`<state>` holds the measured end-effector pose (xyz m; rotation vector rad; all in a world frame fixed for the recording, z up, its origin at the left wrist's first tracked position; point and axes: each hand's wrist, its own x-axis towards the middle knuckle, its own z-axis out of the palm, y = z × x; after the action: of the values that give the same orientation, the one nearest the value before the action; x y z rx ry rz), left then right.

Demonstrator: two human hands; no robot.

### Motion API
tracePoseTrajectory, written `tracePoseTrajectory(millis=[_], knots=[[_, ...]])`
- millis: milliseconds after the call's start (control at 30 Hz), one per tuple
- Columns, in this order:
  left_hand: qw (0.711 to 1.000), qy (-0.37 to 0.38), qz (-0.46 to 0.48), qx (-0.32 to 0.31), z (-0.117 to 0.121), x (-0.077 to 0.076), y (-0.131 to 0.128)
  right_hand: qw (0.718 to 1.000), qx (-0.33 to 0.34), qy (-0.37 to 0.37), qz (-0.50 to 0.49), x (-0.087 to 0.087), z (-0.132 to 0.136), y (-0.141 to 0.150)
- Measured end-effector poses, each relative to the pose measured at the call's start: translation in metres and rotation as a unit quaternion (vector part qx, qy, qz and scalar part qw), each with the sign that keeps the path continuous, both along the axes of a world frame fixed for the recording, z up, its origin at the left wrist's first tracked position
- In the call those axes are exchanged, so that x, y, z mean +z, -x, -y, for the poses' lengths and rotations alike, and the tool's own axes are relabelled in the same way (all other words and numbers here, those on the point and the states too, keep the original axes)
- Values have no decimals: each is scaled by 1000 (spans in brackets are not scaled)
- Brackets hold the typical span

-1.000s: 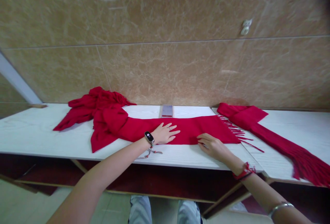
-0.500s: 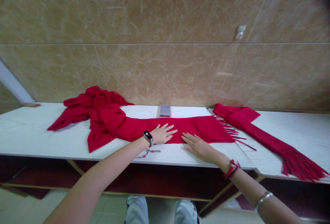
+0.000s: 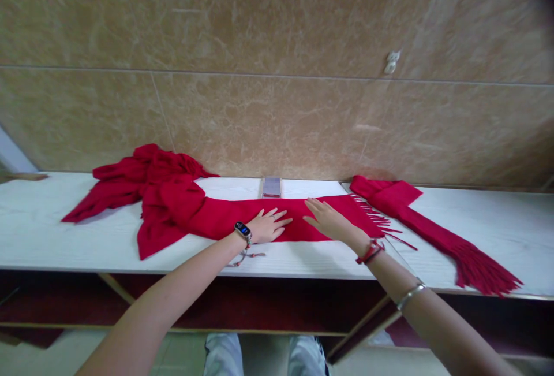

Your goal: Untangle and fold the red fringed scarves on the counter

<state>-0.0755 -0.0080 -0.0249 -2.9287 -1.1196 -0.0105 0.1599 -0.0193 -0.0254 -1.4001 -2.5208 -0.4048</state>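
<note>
Red scarf (image 3: 234,213): flat on the white desk (image 3: 34,246), its smooth length running between 9 and 3 o'clock, under the left hand
Fringe (image 3: 373,215): at the scarf's 3 o'clock end, strands splayed over the desk
Left hand (image 3: 266,227): palm down on the smooth part, fingers spread wide, pointing towards 2 o'clock
Right hand (image 3: 331,222): just beyond the left at 3 o'clock, flat and wide, fingers towards 10 o'clock, thumb apart; I cannot tell whether it touches the cloth
Left wrist: black smart band (image 3: 243,230) and a beaded bracelet
Right arm: red bracelet (image 3: 371,250) at the wrist, silver bangle (image 3: 410,297) further up
Crumpled red cloth (image 3: 151,171): heaped at 9 to 10 o'clock; whether it is all one piece with the scarf I cannot tell
Second scarf (image 3: 402,209): just beside the fringe at 3 o'clock, bent over itself, its tasselled end towards 4 o'clock
Small flat box (image 3: 272,187): 12 o'clock, between scarf and marbled wall (image 3: 259,116)
Cat figure (image 3: 392,62): on the wall at 1 o'clock
</note>
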Motion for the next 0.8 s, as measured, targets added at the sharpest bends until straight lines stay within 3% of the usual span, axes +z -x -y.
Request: tracePoseTrajectory(millis=[133, 300, 467, 667, 733, 800], knots=[[1000, 2, 2, 16, 1, -3, 1, 999, -44, 20, 8, -20, -38, 5], [992, 2, 34, 118, 2, -10, 5, 999, -37, 21, 29, -49, -47, -5], [968, 20, 41, 247, -2, -10, 36, 998, -43, 27, 22, -47, -44, -6], [892, 27, -2, 451, -17, 3, 91, 998, -51, 40, 7, -47, -44, -4], [888, 4, -4, 461, -16, 6, 88, 998, -51, 43, -2, -48, -44, -4], [910, -37, 12, 413, -12, 7, 70, 998, -51, 45, -6, -48, -44, -4]])
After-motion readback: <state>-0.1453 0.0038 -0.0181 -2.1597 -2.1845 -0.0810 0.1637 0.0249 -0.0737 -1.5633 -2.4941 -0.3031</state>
